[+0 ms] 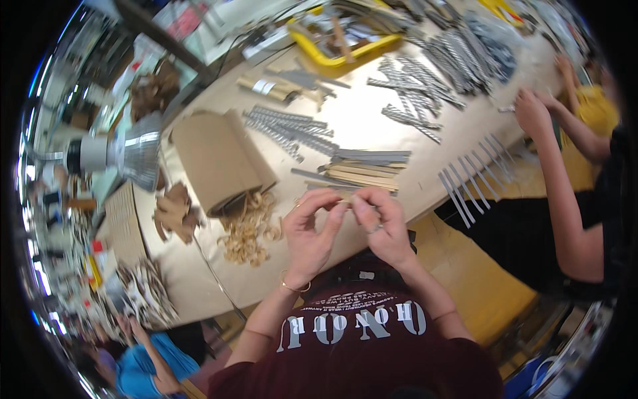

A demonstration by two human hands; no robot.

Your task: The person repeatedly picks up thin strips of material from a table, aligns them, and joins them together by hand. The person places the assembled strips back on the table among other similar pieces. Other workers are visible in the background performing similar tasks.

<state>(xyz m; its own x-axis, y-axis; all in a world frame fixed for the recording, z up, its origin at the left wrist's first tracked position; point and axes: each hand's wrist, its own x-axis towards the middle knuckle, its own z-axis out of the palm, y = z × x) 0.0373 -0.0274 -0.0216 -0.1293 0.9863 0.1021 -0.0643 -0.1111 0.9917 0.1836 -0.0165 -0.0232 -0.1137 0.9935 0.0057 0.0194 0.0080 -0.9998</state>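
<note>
My left hand (311,229) and my right hand (384,229) meet at the fingertips over the table's near edge. Both are closed in a pinch on a small tan strip (347,198), mostly covered by the fingers. A ring sits on a right finger and a thin bracelet circles the left wrist. Just beyond my fingers lies a stack of tan and grey flat strips (365,169). Curled tan peelings (249,233) are piled left of my left hand, beside a folded brown paper stack (216,156).
Silvery patterned strips (412,83) and a yellow bin (345,65) of pieces lie farther back. A lamp (136,154) stands at left near crumpled brown pieces (176,213). At right a co-worker's hands (533,113) work by grey strips (475,176) overhanging the edge. Another person in blue (156,362) sits lower left.
</note>
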